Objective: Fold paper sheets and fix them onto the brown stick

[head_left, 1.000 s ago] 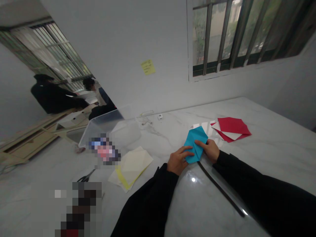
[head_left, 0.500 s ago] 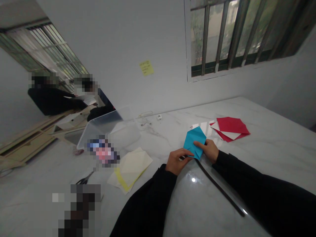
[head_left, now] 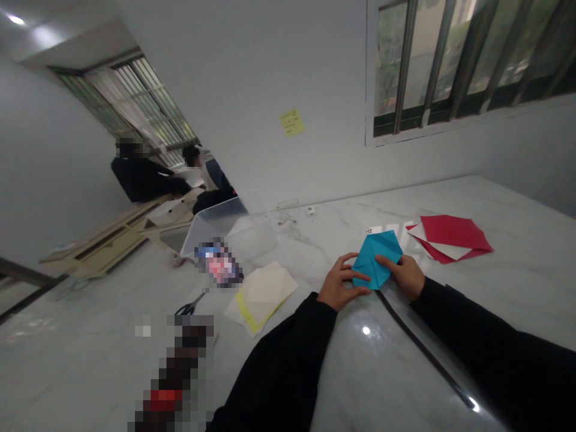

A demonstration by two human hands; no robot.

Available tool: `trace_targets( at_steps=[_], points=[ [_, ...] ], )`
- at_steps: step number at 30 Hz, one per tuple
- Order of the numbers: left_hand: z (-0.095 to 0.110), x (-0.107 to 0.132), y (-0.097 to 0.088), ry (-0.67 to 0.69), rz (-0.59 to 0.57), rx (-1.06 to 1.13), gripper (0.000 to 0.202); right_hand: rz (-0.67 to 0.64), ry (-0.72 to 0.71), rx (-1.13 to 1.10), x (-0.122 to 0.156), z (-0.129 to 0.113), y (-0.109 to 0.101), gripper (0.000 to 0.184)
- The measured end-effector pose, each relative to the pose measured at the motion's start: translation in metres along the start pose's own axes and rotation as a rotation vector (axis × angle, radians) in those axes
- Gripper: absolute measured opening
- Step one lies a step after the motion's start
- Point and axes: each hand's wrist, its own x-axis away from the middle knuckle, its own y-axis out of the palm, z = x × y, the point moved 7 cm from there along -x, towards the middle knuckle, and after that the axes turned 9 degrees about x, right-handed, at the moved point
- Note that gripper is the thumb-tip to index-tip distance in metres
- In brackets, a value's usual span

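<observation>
A folded blue paper lies on the white marble table. My left hand pinches its lower left edge, thumb and fingers closed on the paper. My right hand presses on its right side, with the forefinger laid across the blue sheet. Both arms are in black sleeves. A thin dark strip runs on the table from under the paper toward the lower right.
Red and white folded papers lie to the right. Cream and yellow sheets and scissors lie to the left, near a clear plastic box. A dark bottle stands at the near left. Two people sit far left.
The view has swung left, so everything sits further right in frame. My left hand moved from the blue paper's bottom to its left edge, and a lower flap is folded up.
</observation>
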Motion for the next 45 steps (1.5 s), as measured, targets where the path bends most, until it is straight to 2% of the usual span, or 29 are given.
trace_targets(
  at_steps=[3,5,8,11,13,15,20,23,27,34,37,39,41,45],
  points=[
    [0.0,0.001,0.002,0.035,-0.047,-0.04,0.052,-0.001,-0.012,0.003,-0.002,0.003,-0.001,0.041],
    [0.0,0.001,0.007,0.042,-0.087,-0.056,0.054,0.003,-0.006,0.0,-0.002,0.003,-0.001,0.04],
    [0.001,0.002,0.012,0.029,-0.129,-0.052,0.051,0.005,0.002,-0.034,-0.002,0.003,-0.002,0.038],
    [0.001,0.003,0.014,-0.022,-0.121,0.042,0.035,-0.009,-0.001,-0.06,-0.002,0.003,-0.001,0.039],
    [0.002,0.003,0.013,-0.051,-0.099,0.14,0.024,-0.015,-0.002,-0.045,-0.003,0.005,-0.001,0.039],
    [0.002,0.004,0.013,-0.071,-0.079,0.215,0.021,-0.017,0.0,-0.019,-0.003,0.005,-0.001,0.04],
    [-0.004,0.002,0.016,-0.112,-0.003,0.285,0.026,-0.095,0.004,0.019,0.002,-0.003,0.005,0.038],
    [-0.006,0.001,0.015,-0.129,0.1,0.326,0.03,-0.132,-0.001,0.048,0.007,-0.012,0.008,0.038],
    [-0.001,0.002,0.01,-0.101,0.244,0.258,0.029,-0.214,-0.042,0.145,0.014,-0.022,0.015,0.041],
    [0.003,0.006,0.01,-0.107,0.307,0.051,0.022,-0.274,-0.121,0.232,0.018,-0.025,0.022,0.042],
    [0.003,0.007,0.01,-0.092,0.319,0.044,0.021,-0.276,-0.143,0.228,0.018,-0.026,0.023,0.042],
    [0.002,0.007,0.009,-0.085,0.334,0.086,0.033,-0.274,-0.15,0.198,0.019,-0.026,0.024,0.042],
    [-0.001,0.008,0.008,-0.103,0.349,0.139,0.055,-0.27,-0.143,0.179,0.019,-0.026,0.024,0.042],
    [-0.011,0.009,0.011,-0.202,0.349,0.292,0.087,-0.282,-0.147,0.193,0.021,-0.029,0.025,0.044]
  ],
)
